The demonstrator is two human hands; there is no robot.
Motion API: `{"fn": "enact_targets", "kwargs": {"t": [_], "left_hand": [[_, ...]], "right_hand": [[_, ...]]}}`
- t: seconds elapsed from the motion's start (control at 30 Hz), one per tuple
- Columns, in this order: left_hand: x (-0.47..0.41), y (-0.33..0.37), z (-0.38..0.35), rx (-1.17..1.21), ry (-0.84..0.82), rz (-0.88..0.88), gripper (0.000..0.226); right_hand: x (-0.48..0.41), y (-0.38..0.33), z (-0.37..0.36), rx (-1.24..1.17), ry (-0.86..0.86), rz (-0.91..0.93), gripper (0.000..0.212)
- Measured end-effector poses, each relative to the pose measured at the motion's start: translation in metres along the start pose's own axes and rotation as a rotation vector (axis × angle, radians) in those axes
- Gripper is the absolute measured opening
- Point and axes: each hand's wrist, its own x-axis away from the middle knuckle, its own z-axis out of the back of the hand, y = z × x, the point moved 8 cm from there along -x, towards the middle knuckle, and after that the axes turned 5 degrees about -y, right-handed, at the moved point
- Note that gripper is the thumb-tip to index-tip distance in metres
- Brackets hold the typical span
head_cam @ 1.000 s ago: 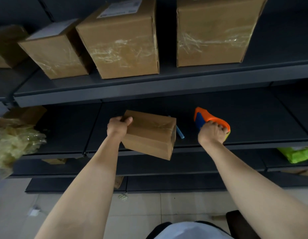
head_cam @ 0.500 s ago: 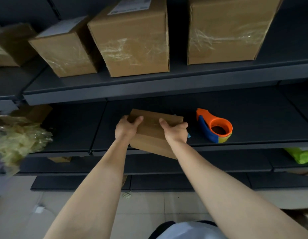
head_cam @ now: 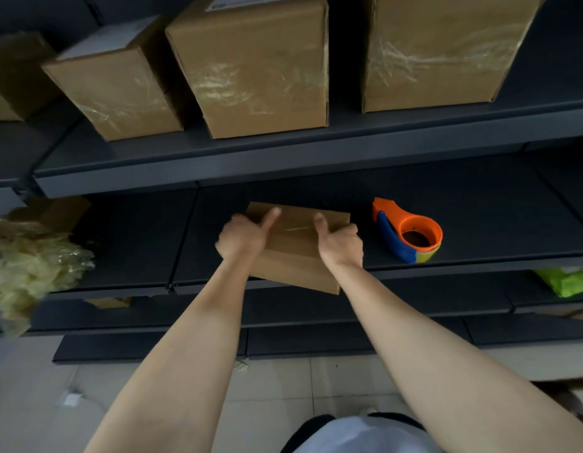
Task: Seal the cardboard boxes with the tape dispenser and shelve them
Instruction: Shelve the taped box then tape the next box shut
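In the head view, both bare forearms rise from the lower edge and reach forward, nearly parallel and drawing slightly together at the wrists. They meet on a small brown cardboard box (head_cam: pixel 296 246).

The left hand (head_cam: pixel 241 238) grips the box's left end. Its thumb stretches out over the top face, pointing away and to the right, and its other fingers curl round the far left edge, mostly hidden. The right hand (head_cam: pixel 340 245) grips the right end, with the thumb laid upward on the top face and the knuckles bunched at the right corner. A strip of clear tape glints on the top face between the two thumbs.

The box is tilted between the hands, and its near lower edge hangs past the front lip of the dark grey metal shelf (head_cam: pixel 479 223). I cannot tell whether its far side rests on that shelf.

Just right of the right hand, apart from it, an orange and blue plastic tape dispenser (head_cam: pixel 411 235) lies on the same shelf. Above both hands, an upper dark grey shelf (head_cam: pixel 283 161) carries large brown cardboard cartons (head_cam: pixel 260 70) banded with clear tape.

Well to the left of the left hand is a crumpled bundle of yellowish plastic film (head_cam: pixel 32 273). Far right of the right hand and lower down lies a bright green packet (head_cam: pixel 568 281). A pale tiled floor (head_cam: pixel 283 380) shows between the forearms.
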Motion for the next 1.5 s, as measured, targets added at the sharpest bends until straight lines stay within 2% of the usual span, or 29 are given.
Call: {"fn": "enact_targets", "kwargs": {"t": [0.07,0.1,0.3,0.37,0.43,0.5,0.57,0.6,0.67,0.73,0.83,1.03,1.2,1.3,1.4,1.5], "left_hand": [[0.007,0.015,-0.007,-0.237,-0.036,-0.006,0.132],[0.008,0.019,-0.009,-0.277,-0.042,-0.010,0.137],[0.003,0.021,-0.006,-0.183,-0.045,-0.043,0.130],[-0.004,0.015,-0.004,-0.090,-0.033,-0.061,0.120],[-0.010,0.003,-0.001,0.079,-0.017,-0.076,0.099],[-0.013,-0.009,0.004,0.283,0.030,-0.069,0.072],[-0.010,-0.013,0.007,0.349,0.074,-0.047,0.064],[-0.007,-0.009,0.005,0.293,0.070,-0.050,0.072],[0.000,0.006,-0.003,0.011,0.022,-0.064,0.105],[0.007,0.017,-0.008,-0.227,-0.002,-0.072,0.131],[0.006,0.022,-0.008,-0.273,-0.021,-0.088,0.136],[0.000,0.016,-0.005,-0.100,-0.033,-0.084,0.126],[-0.001,0.008,-0.003,0.057,-0.026,-0.105,0.111],[-0.002,0.003,-0.001,0.176,-0.002,-0.113,0.087],[0.001,-0.007,0.001,0.344,0.094,-0.065,0.054],[0.001,-0.020,-0.001,0.592,0.112,0.033,0.044]], "right_hand": [[0.001,-0.003,-0.001,0.068,-0.010,-0.041,0.081],[0.000,-0.002,-0.002,0.082,-0.014,-0.060,0.083],[-0.009,-0.001,0.000,0.061,-0.034,-0.020,0.063],[-0.010,0.001,0.004,0.045,-0.048,0.012,0.056],[-0.010,0.005,0.008,0.034,-0.031,0.034,0.054],[-0.007,0.007,0.012,0.029,0.013,0.039,0.056],[-0.007,0.006,0.010,0.055,0.024,0.013,0.064],[-0.007,0.005,0.008,0.083,0.011,-0.010,0.072],[-0.007,0.004,0.003,0.123,-0.018,-0.067,0.084],[-0.009,0.004,0.001,0.108,-0.020,-0.096,0.086],[-0.012,0.005,0.000,0.071,-0.027,-0.054,0.076],[-0.015,0.006,0.007,0.058,-0.058,0.029,0.059],[-0.012,0.012,0.013,0.022,-0.099,0.078,0.062],[-0.011,0.012,0.010,0.004,-0.110,0.060,0.062],[-0.009,0.012,0.006,-0.050,-0.087,0.005,0.058],[-0.011,0.019,0.007,-0.126,-0.076,-0.004,0.058]]}}
